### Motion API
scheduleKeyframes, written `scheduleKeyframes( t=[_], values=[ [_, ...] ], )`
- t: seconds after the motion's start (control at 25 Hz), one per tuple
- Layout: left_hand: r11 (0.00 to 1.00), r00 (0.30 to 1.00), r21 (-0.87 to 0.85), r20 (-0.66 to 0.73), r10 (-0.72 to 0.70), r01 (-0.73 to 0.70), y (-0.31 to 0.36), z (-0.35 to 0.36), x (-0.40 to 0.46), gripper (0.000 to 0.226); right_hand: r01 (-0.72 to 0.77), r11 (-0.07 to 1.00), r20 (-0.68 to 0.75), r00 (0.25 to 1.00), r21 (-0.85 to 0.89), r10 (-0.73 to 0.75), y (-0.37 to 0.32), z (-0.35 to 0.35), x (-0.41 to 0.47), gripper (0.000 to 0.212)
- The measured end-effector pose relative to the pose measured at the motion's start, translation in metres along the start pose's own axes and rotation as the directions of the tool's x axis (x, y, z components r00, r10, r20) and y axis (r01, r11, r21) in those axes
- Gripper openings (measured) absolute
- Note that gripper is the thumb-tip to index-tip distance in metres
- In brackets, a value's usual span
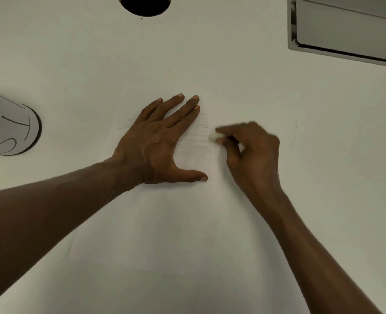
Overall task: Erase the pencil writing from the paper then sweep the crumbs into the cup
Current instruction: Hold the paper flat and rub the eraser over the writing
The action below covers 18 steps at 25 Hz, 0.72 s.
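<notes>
This looks like an office or meeting room. The work surface is a plain white bench (pixel 74 53) with a round black cable hole (pixel 145 5) cut through it at the far edge and a recessed brushed-metal flap box (pixel 346 30), of the kind that covers sockets, set flush into its top at the far right.

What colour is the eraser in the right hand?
White; the eraser is pinched by the right hand, seen in the head view.
</notes>
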State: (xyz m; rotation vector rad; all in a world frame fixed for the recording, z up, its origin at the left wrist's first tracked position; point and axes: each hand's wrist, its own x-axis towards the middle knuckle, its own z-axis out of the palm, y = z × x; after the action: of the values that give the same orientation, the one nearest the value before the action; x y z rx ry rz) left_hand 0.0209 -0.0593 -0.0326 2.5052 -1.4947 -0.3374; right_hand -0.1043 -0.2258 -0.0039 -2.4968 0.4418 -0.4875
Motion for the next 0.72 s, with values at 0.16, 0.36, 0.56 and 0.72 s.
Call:
scheduleKeyframes(
  t=[0.16, 0.36, 0.56, 0.72],
  values=[
    [1.0, 1.0, 0.004, 0.002, 0.003, -0.003, 0.0, 0.001, 0.0, 0.131, 0.013, 1.0, 0.011, 1.0, 0.012, -0.013, 0.004, -0.001, -0.012, 0.014],
    [1.0, 1.0, 0.011, 0.002, 0.001, -0.001, 0.0, 0.0, 0.0, 0.131, -0.015, 1.0, -0.001, 1.0, 0.009, 0.015, -0.002, 0.001, -0.008, 0.013],
    [1.0, 1.0, 0.02, 0.006, 0.006, -0.006, 0.0, 0.0, 0.0, 0.132, 0.007, 1.0, 0.035, 0.999, -0.008, -0.007, -0.011, 0.0, -0.031, 0.015],
    [1.0, 1.0, 0.021, 0.01, 0.008, -0.008, 0.0, -0.001, 0.0, 0.135, -0.023, 0.999, 0.005, 1.0, -0.03, 0.023, -0.012, 0.003, -0.013, 0.015]
  ],
)
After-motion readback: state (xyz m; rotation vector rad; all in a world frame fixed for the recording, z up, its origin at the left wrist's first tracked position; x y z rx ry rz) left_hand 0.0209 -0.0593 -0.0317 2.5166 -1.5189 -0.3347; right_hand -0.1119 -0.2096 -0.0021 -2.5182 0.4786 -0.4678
